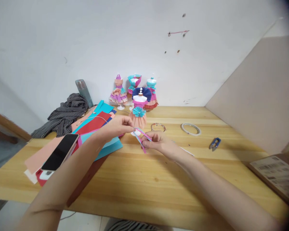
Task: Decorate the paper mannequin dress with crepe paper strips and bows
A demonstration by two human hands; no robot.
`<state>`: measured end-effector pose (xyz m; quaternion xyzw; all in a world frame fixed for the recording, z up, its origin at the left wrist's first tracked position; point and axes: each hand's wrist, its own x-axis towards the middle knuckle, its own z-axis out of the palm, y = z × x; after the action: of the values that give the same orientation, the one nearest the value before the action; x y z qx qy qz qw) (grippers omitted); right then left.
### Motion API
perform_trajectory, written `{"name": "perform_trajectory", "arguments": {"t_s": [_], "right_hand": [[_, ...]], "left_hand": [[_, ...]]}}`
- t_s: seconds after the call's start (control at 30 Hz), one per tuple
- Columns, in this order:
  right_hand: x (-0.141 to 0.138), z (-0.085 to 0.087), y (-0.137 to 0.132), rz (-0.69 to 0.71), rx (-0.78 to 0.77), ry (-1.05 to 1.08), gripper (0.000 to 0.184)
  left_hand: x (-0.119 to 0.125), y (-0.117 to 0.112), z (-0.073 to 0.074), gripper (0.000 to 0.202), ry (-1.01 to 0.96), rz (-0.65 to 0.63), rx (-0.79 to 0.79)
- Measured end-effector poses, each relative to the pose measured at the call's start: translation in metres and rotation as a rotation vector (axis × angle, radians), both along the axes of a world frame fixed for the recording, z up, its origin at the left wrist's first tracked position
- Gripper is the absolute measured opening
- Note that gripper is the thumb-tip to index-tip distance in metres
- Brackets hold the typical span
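Between my two hands is a narrow pink and light-blue paper strip (140, 141), bent into a V above the table. My left hand (121, 124) pinches the strip near its bend, fingertips pressed together. My right hand (156, 141) is closed on the lower part, thumb and fingers around it. Just behind the strip stands a small dress form (139, 112) in a pink top, a peach pleated skirt, a blue rosette and a dark blue fan collar. Its white base is partly hidden by my hands and the strip.
Three more paper-dressed forms (118, 91) stand by the wall. Coloured paper sheets (93, 123), a phone (60, 152), a striped cloth (67, 112) and a flask (84, 91) lie or stand left. To the right are a tape roll (191, 129), a bracelet (158, 127), blue snips (215, 144) and a cardboard box (276, 173).
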<state>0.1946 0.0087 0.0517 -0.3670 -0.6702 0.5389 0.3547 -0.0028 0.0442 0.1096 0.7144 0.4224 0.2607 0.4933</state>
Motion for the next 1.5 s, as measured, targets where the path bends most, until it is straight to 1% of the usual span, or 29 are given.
{"name": "perform_trajectory", "arguments": {"t_s": [0.03,0.07,0.1,0.17,0.2,0.23,0.27,0.3,0.33,0.43,0.53,0.67,0.8,0.97,1.03,1.13,1.2,1.37,1.5], "right_hand": [[0.002,0.001,0.001,-0.003,0.011,0.005,0.023],[0.004,0.001,0.001,-0.037,0.037,0.006,0.021],[0.005,0.002,0.002,-0.109,0.085,-0.004,0.022],[0.007,0.003,0.004,-0.332,0.260,-0.060,0.028],[0.006,0.004,0.004,-0.439,0.367,-0.093,0.028],[0.005,0.005,0.004,-0.514,0.466,-0.118,0.025],[0.004,0.006,0.004,-0.547,0.542,-0.130,0.022],[0.001,0.007,0.004,-0.544,0.587,-0.127,0.019],[-0.002,0.007,0.004,-0.518,0.601,-0.115,0.018],[-0.011,0.005,0.006,-0.450,0.536,-0.060,0.016],[-0.017,0.003,0.009,-0.461,0.503,-0.016,0.011],[-0.018,0.004,0.014,-0.487,0.542,-0.032,0.006],[-0.015,0.007,0.018,-0.445,0.509,-0.096,0.015],[-0.009,0.009,0.021,-0.369,0.505,-0.129,0.017],[-0.007,0.009,0.022,-0.364,0.519,-0.126,0.014],[-0.005,0.009,0.023,-0.404,0.578,-0.124,0.008],[-0.005,0.008,0.024,-0.409,0.620,-0.134,0.004],[-0.007,0.007,0.026,-0.431,0.691,-0.194,0.013],[-0.009,0.006,0.027,-0.418,0.680,-0.210,0.016]], "left_hand": [[0.000,0.001,0.000,0.010,0.006,0.001,0.002],[0.000,0.002,0.001,0.011,0.013,-0.001,0.009],[0.000,0.003,0.001,0.012,0.023,-0.010,0.022],[0.000,0.005,0.002,0.013,0.059,-0.034,0.052],[0.000,0.006,0.003,0.013,0.080,-0.048,0.061],[0.000,0.006,0.004,0.013,0.100,-0.062,0.066],[0.000,0.006,0.004,0.013,0.114,-0.078,0.065],[0.001,0.006,0.005,0.013,0.121,-0.098,0.061],[0.001,0.006,0.006,0.014,0.120,-0.120,0.055],[0.002,0.007,0.005,0.011,0.076,-0.175,0.067],[0.004,0.010,-0.001,0.008,0.055,-0.186,0.138],[0.008,0.013,-0.011,0.007,0.116,-0.130,0.266],[0.015,0.012,-0.015,0.009,0.148,-0.037,0.360],[0.019,0.011,-0.013,0.011,0.098,0.028,0.344],[0.019,0.013,-0.014,0.012,0.075,0.015,0.337],[0.019,0.015,-0.014,0.015,0.042,-0.029,0.350],[0.020,0.016,-0.013,0.015,0.059,-0.038,0.375],[0.025,0.013,-0.010,0.016,0.137,0.010,0.416],[0.027,0.013,-0.013,0.015,0.132,0.060,0.404]]}}
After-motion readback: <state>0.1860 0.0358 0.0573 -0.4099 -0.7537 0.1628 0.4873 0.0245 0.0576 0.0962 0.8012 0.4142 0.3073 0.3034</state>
